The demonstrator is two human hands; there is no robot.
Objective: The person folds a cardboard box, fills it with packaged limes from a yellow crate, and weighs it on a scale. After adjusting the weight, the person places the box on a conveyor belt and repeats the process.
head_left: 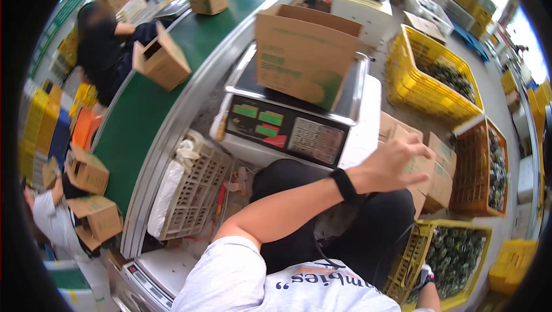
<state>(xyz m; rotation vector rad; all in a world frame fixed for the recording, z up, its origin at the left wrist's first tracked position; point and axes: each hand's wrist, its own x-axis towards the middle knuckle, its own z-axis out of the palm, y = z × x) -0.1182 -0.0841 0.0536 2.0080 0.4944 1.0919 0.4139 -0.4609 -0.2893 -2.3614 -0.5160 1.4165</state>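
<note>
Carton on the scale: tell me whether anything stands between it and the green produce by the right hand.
Yes, in this view: the left hand and right knee cross the straight path from the green produce by the right hand to the carton.

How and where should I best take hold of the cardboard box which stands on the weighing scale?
I would grip the cardboard box by its side walls, one palm from left, one from right: it stands upright on the weighing scale, and its raised top flaps would probably bend.
</note>
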